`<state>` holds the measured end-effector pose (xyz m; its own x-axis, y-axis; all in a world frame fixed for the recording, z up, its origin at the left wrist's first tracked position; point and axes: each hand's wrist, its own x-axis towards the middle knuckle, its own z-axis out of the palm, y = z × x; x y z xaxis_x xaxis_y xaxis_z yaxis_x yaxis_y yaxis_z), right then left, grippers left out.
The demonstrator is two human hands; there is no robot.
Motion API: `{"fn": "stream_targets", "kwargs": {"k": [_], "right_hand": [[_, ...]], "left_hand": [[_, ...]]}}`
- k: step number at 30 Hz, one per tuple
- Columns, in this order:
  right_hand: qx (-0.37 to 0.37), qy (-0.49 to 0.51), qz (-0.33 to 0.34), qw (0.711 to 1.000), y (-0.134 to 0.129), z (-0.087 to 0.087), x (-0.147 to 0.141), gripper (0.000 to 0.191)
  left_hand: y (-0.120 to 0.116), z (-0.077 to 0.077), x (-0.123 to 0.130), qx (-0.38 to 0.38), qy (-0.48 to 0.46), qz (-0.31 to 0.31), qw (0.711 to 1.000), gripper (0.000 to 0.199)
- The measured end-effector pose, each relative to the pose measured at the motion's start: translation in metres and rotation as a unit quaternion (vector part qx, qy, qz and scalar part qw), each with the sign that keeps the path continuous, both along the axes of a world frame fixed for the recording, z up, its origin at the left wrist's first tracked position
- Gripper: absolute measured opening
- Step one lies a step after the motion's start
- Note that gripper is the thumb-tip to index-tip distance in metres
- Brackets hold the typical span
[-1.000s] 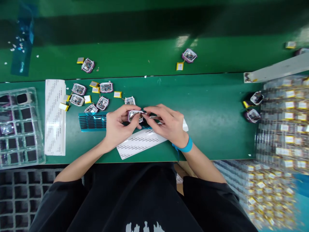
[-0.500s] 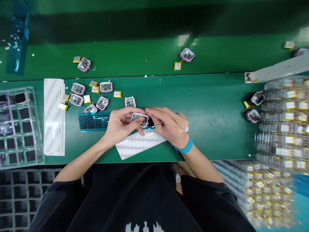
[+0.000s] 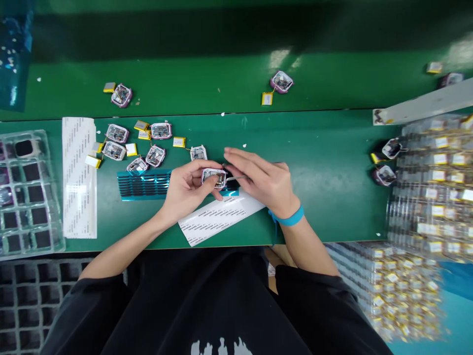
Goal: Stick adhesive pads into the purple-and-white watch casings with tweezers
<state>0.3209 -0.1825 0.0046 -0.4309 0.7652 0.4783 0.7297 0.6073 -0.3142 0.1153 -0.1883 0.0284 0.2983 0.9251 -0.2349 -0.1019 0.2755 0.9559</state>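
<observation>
In the middle of the frame, the left hand (image 3: 186,191) grips a small open case (image 3: 209,173), with its thumb pressed on the tiny parts inside. The case is held up over the green counter (image 3: 332,182). Just to the right, the right hand (image 3: 269,188) has its fingers closed on a thin grey stick (image 3: 236,178), and the stick's tip is by the right edge of the case. A blue band (image 3: 291,217) goes round the right wrist. Below the hands lies a white strip with print (image 3: 212,222), a bit tilted. Left of the left hand is a shiny blue sheet (image 3: 142,187) with black bars. Above that sheet, more open cases (image 3: 117,133) sit close together with little yellow packs (image 3: 131,149). At the far left are a long white strip (image 3: 79,172) and a clear tray (image 3: 50,197).
</observation>
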Motion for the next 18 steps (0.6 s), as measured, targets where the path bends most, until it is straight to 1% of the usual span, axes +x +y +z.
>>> {"fn": "stream_targets", "kwargs": {"k": [2,4,9,12,15,16,18], "right_hand": [[0.02,-0.008,0.018,1.0,-0.003,-0.002,0.001,0.033],[0.021,-0.011,0.018,1.0,-0.005,-0.004,0.001,0.035],[0.031,0.001,0.041,0.999,-0.008,-0.005,0.0,0.037],[0.054,-0.001,0.056,0.997,-0.01,-0.003,-0.005,0.034],[0.077,-0.031,0.044,0.996,-0.014,-0.001,-0.011,0.03],[0.075,-0.047,0.039,0.995,-0.015,0.0,-0.013,0.03],[0.044,-0.075,0.036,0.996,-0.017,0.001,-0.014,0.033]], "left_hand": [[0.001,-0.002,-0.001,0.001,0.005,0.0,1.0,0.022],[0.001,-0.003,-0.001,0.003,0.014,0.004,1.0,0.023],[-0.004,-0.008,0.003,0.027,0.044,0.032,0.998,0.021],[-0.008,-0.01,0.005,0.056,0.072,0.038,0.995,0.017],[-0.013,-0.012,0.006,0.098,0.104,0.041,0.989,0.016],[-0.014,-0.013,0.006,0.112,0.113,0.043,0.986,0.017],[-0.016,-0.014,0.005,0.132,0.124,0.049,0.982,0.015]]}}
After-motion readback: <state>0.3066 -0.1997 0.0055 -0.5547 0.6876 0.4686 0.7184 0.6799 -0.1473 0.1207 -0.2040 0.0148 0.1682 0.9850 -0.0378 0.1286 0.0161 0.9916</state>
